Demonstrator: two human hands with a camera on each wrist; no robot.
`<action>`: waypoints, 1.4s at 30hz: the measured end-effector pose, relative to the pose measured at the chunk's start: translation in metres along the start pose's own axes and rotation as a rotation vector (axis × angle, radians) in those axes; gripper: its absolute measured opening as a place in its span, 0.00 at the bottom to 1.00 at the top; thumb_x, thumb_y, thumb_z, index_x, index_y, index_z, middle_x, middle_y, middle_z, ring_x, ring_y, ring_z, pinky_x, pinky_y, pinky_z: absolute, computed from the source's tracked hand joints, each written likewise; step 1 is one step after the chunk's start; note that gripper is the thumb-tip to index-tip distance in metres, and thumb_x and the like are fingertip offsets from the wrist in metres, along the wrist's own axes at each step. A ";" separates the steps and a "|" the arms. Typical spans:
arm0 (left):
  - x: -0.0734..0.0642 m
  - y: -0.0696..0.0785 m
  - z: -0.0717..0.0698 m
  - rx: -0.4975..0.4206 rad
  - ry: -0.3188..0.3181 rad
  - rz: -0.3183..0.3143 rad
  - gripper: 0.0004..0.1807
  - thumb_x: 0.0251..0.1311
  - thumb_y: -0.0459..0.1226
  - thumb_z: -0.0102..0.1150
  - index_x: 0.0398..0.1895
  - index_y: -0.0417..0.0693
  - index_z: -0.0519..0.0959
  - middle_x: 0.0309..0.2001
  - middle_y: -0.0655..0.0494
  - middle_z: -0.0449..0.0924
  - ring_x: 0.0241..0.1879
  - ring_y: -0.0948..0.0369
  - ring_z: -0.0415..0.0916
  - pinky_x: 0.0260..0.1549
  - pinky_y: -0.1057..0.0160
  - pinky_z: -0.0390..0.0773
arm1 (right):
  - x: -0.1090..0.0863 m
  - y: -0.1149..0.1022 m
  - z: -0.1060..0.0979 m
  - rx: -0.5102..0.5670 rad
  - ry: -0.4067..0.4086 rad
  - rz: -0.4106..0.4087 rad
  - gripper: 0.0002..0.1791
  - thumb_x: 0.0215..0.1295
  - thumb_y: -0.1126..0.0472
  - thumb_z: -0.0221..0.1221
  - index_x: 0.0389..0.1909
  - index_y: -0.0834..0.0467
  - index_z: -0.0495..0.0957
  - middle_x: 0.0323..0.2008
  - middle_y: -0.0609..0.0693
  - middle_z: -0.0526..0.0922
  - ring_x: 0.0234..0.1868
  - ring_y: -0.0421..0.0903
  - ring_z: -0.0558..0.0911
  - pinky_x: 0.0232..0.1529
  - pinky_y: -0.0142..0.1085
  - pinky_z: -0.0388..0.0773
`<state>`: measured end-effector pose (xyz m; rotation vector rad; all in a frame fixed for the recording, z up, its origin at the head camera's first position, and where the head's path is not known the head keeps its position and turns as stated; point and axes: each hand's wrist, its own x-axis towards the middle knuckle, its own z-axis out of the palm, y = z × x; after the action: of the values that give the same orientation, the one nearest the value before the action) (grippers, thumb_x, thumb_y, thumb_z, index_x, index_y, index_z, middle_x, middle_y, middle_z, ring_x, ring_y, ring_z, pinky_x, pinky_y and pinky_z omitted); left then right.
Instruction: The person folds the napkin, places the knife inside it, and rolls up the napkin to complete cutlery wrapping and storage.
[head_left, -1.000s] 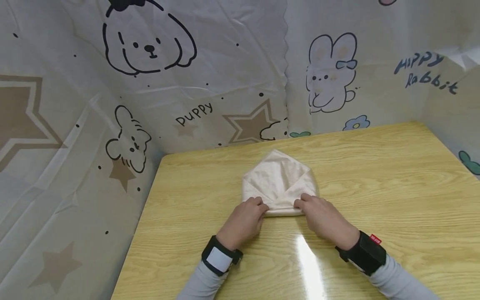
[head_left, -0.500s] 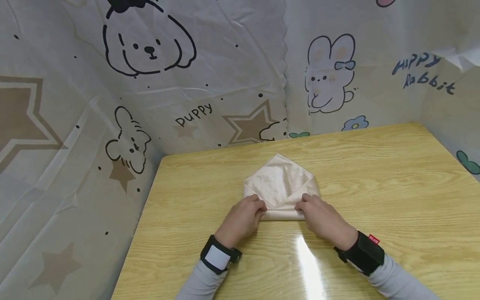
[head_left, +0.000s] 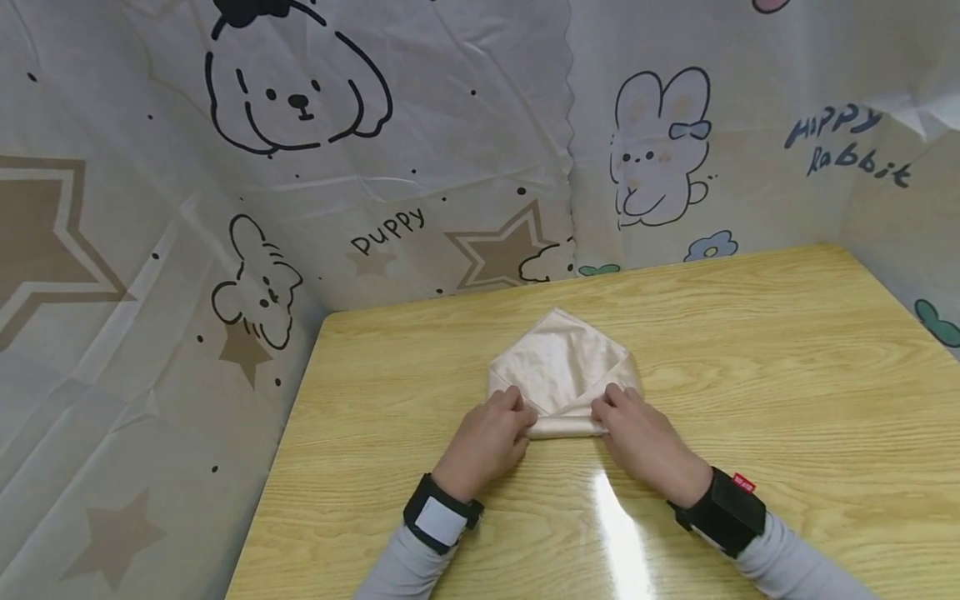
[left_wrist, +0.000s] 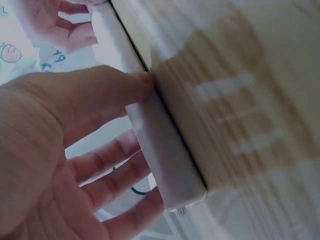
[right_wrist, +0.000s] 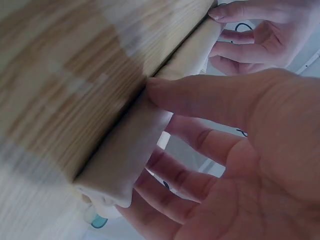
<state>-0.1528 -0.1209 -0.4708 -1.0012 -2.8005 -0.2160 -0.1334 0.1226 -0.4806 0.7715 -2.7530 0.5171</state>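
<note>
A cream satin cloth (head_left: pixel 558 362) lies folded on the wooden table (head_left: pixel 390 375), its far end a point and its near edge a thick roll. My left hand (head_left: pixel 483 437) grips the left part of that roll, thumb on the near side and fingers over the top. On the right part, my right hand (head_left: pixel 648 435) holds it the same way. The left wrist view shows the rolled edge (left_wrist: pixel 162 155) low against the tabletop, with the thumb pressed to it. Seen from the right wrist, the roll's end (right_wrist: pixel 107 185) shows loose layers of fabric.
White sheets (head_left: pixel 465 150) printed with cartoon animals and stars stand behind the table and along its left and right sides. A bright light reflection (head_left: pixel 618 533) falls on the tabletop in front of the cloth.
The cloth's far point has come slightly nearer, and the near edge now shows a more distinct roll. Both hands keep hold of that edge, nearly in the same place.
</note>
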 end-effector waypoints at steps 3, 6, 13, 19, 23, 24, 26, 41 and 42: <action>0.002 0.001 0.001 0.008 0.017 0.020 0.06 0.51 0.33 0.63 0.31 0.53 0.83 0.30 0.59 0.72 0.29 0.62 0.68 0.21 0.63 0.72 | 0.000 0.001 0.000 -0.006 0.017 -0.006 0.11 0.47 0.72 0.67 0.32 0.59 0.78 0.37 0.55 0.74 0.36 0.53 0.72 0.25 0.40 0.73; 0.003 0.001 0.001 0.009 0.026 0.028 0.08 0.48 0.32 0.65 0.32 0.52 0.83 0.29 0.60 0.75 0.29 0.63 0.71 0.23 0.63 0.75 | 0.000 0.001 -0.001 0.024 -0.002 0.003 0.12 0.48 0.72 0.67 0.32 0.59 0.77 0.40 0.55 0.75 0.38 0.55 0.75 0.24 0.40 0.74; 0.004 0.002 0.004 0.030 0.025 0.022 0.11 0.46 0.31 0.64 0.35 0.49 0.84 0.30 0.61 0.76 0.31 0.63 0.73 0.25 0.63 0.78 | 0.001 -0.001 -0.003 0.058 -0.050 0.016 0.10 0.50 0.72 0.64 0.33 0.59 0.76 0.42 0.56 0.76 0.33 0.50 0.77 0.24 0.39 0.75; 0.004 0.002 0.007 0.027 0.029 0.032 0.11 0.45 0.30 0.61 0.35 0.49 0.83 0.31 0.60 0.69 0.31 0.63 0.67 0.26 0.63 0.76 | 0.001 0.004 0.001 0.038 0.009 -0.035 0.09 0.49 0.72 0.64 0.30 0.60 0.75 0.43 0.60 0.78 0.42 0.54 0.77 0.36 0.47 0.76; 0.004 0.004 0.005 0.030 0.029 0.050 0.10 0.45 0.30 0.60 0.33 0.48 0.83 0.28 0.60 0.69 0.28 0.64 0.67 0.24 0.64 0.74 | 0.002 0.006 -0.002 0.017 -0.012 -0.016 0.07 0.52 0.69 0.66 0.32 0.59 0.80 0.42 0.56 0.76 0.41 0.52 0.72 0.34 0.45 0.74; 0.004 0.004 0.004 0.027 0.028 0.052 0.10 0.46 0.30 0.60 0.33 0.48 0.83 0.28 0.61 0.69 0.28 0.64 0.67 0.24 0.65 0.74 | 0.003 0.006 -0.004 0.007 -0.025 -0.009 0.07 0.53 0.68 0.66 0.34 0.59 0.81 0.41 0.55 0.75 0.41 0.52 0.71 0.34 0.44 0.72; 0.004 0.004 0.002 0.019 0.024 0.056 0.08 0.47 0.30 0.60 0.31 0.49 0.84 0.27 0.61 0.69 0.27 0.65 0.66 0.23 0.66 0.74 | 0.003 0.006 -0.006 -0.023 -0.059 0.009 0.07 0.56 0.65 0.67 0.36 0.57 0.83 0.40 0.52 0.74 0.41 0.51 0.69 0.33 0.43 0.69; 0.005 0.002 -0.002 -0.020 -0.020 0.016 0.08 0.62 0.34 0.56 0.41 0.48 0.82 0.36 0.58 0.81 0.36 0.62 0.76 0.33 0.62 0.80 | 0.009 0.015 -0.004 -0.018 -0.049 -0.058 0.11 0.54 0.73 0.64 0.34 0.55 0.76 0.30 0.48 0.76 0.30 0.46 0.73 0.23 0.35 0.69; 0.004 0.002 -0.002 -0.014 -0.015 0.018 0.07 0.63 0.34 0.56 0.41 0.48 0.82 0.36 0.58 0.80 0.35 0.62 0.75 0.32 0.62 0.80 | 0.009 0.016 -0.004 -0.016 -0.053 -0.053 0.11 0.55 0.73 0.63 0.34 0.55 0.77 0.31 0.48 0.76 0.30 0.46 0.73 0.24 0.35 0.69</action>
<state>-0.1549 -0.1173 -0.4679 -1.0355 -2.8054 -0.2274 -0.1492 0.1324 -0.4782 0.8642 -2.7730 0.4700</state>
